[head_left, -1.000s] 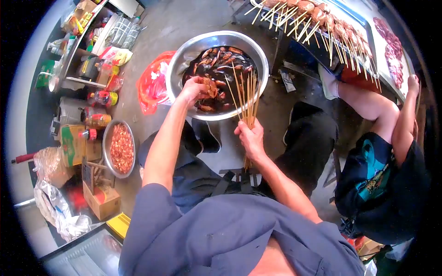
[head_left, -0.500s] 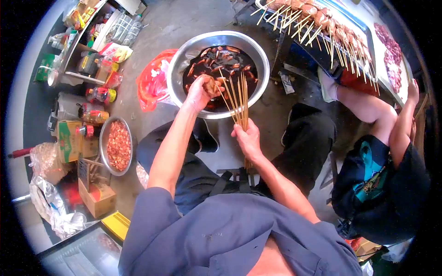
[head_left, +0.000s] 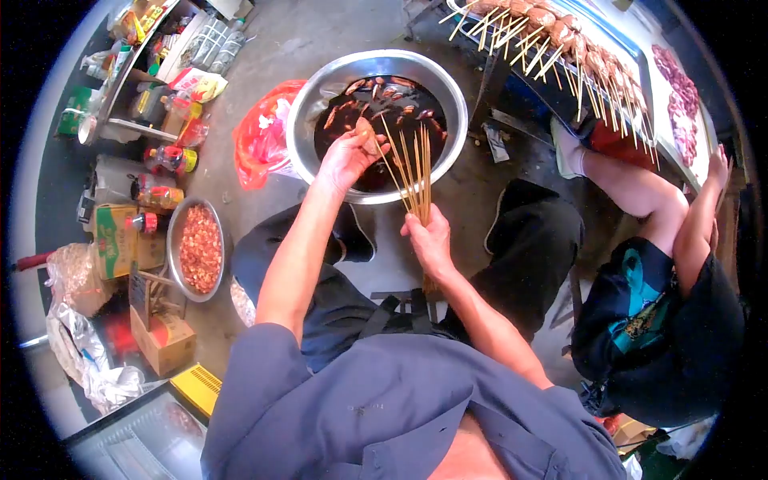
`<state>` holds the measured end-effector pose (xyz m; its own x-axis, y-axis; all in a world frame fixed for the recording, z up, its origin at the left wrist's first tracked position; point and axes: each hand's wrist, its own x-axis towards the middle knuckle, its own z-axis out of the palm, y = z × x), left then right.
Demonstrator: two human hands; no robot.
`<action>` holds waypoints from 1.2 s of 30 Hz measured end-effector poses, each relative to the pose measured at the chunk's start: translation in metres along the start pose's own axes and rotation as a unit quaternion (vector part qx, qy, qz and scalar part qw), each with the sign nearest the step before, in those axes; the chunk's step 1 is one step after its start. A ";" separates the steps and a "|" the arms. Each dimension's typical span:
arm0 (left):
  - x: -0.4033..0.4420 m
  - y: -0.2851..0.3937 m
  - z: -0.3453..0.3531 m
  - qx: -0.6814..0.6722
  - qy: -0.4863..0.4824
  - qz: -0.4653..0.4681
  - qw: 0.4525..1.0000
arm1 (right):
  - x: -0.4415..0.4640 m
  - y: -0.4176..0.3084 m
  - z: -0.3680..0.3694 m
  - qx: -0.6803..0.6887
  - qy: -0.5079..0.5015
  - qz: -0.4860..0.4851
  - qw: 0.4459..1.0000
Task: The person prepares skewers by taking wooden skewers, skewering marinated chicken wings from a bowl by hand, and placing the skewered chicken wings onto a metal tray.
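Observation:
My left hand (head_left: 347,162) is closed over the near rim side of a large metal basin (head_left: 457,128). Pinched in its fingers is a small brown piece of food (head_left: 365,128); I cannot tell its exact kind. My right hand (head_left: 429,238) grips a bundle of bamboo skewers (head_left: 422,172), fanned upward over the basin. One skewer leans out of the bundle toward my left fingers; whether its tip pierces the piece is unclear. Dark liquid (head_left: 384,120) fills the basin, with several reddish-brown pieces floating in it.
An orange-red plastic bag (head_left: 260,144) lies left of the basin. Lower left stands a metal bowl of chopped reddish pieces (head_left: 200,248). Loaded skewers (head_left: 560,40) line a tray at upper right. Another person's leg (head_left: 632,180) and hand (head_left: 719,168) are at right. Bottles (head_left: 172,158) crowd the left.
My left hand has turned slightly, and the brown piece now stands up above its fingertips. The right hand keeps its hold on the skewers, nearly unmoved.

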<state>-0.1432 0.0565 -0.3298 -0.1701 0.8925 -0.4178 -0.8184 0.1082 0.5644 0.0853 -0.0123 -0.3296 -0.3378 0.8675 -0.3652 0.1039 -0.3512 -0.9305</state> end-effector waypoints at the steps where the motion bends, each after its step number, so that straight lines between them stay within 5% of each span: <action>1: 0.002 -0.001 0.000 0.002 0.025 0.014 1.000 | 0.000 0.001 0.000 -0.001 0.000 0.000 1.000; 7: 0.011 0.005 -0.007 -0.035 0.021 0.030 0.999 | -0.001 -0.002 -0.001 -0.007 -0.004 -0.012 1.000; 18: 0.003 -0.002 0.009 0.120 0.041 0.074 0.989 | -0.001 -0.001 -0.002 0.007 -0.005 -0.008 1.000; 36: -0.012 -0.040 0.012 0.173 -0.017 0.001 0.985 | 0.004 -0.011 0.002 0.106 0.026 0.044 0.993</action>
<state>-0.1016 0.0467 -0.3383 -0.1486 0.9065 -0.3952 -0.5816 0.2431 0.7763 0.0808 -0.0053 -0.3212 -0.2877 0.8446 -0.4515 -0.0708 -0.4889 -0.8695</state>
